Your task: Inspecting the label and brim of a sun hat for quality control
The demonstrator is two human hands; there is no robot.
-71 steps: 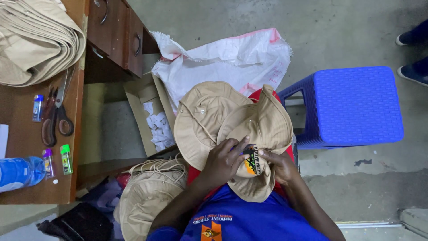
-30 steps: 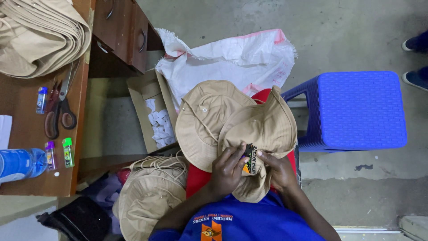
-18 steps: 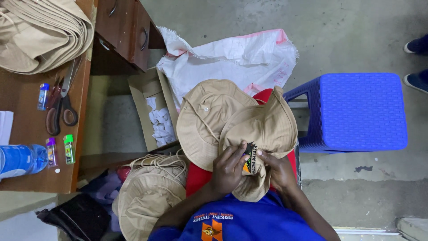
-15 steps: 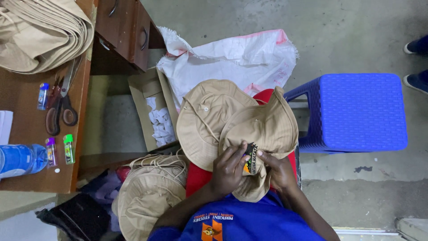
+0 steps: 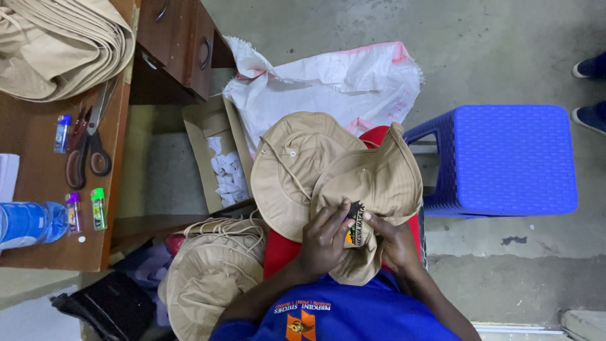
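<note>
While both hands pinch it, the patch (image 5: 355, 224) lies between left hand (image 5: 325, 243) and right hand (image 5: 394, 243), long axis near-to-far on the tan hat (image 5: 379, 183)

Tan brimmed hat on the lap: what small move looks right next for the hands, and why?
Probably pressing the small dark patch flat where it sits. Both hands pinch it against the tan brimmed cloth hat on the lap: left hand over its left edge, right hand at its right. The patch looks partly lifted between the fingertips, though that is hard to tell.
</note>
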